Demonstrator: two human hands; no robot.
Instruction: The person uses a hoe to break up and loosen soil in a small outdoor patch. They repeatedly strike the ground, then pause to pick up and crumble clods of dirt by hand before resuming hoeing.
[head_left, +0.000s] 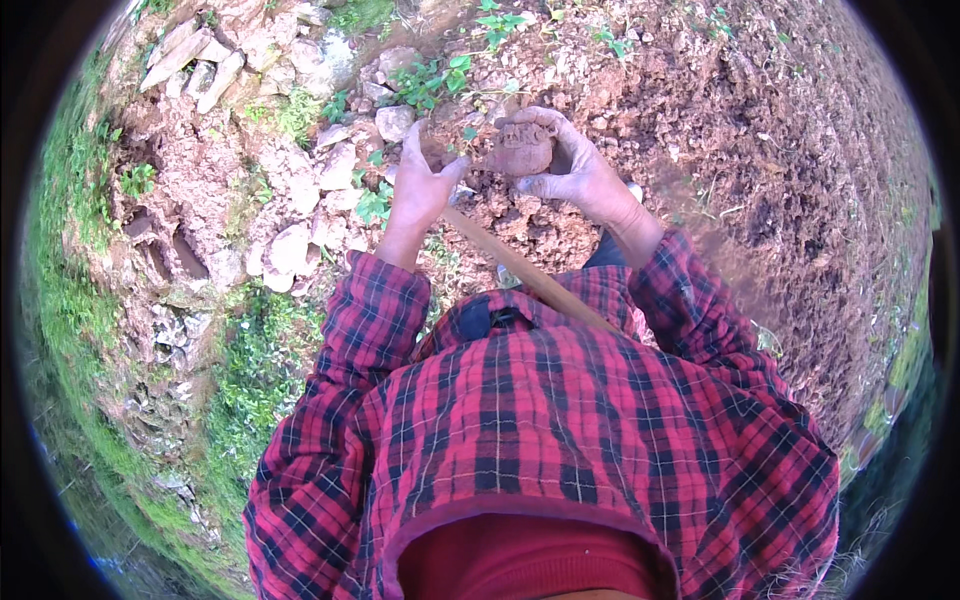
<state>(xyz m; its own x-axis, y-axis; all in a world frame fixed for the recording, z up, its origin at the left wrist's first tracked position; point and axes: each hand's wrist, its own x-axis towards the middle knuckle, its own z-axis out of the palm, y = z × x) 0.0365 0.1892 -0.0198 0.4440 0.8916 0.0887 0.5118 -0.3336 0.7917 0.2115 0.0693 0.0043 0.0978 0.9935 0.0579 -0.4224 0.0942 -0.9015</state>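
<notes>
In my right hand (566, 161) is a rounded clod of reddish-brown soil (523, 150), with the fingers over its top and the thumb at its lower side. My left hand (424, 176) is to the left of the clod, thumb and fingers spread, with nothing seen in it. A wooden tool handle (525, 270) slants from beside my left wrist down to the right, against the front of my plaid shirt. Its far end is hidden near my left hand. Loose, crumbly soil (517, 225) lies beneath both hands.
Pale stones (289, 247) are strewn on the left, with flat slabs (184, 56) farther up. Small green leafy plants (427, 82) grow beyond my hands. Rough, turned soil (757, 150) stretches to the right. Grass (67, 285) covers the slope at the far left.
</notes>
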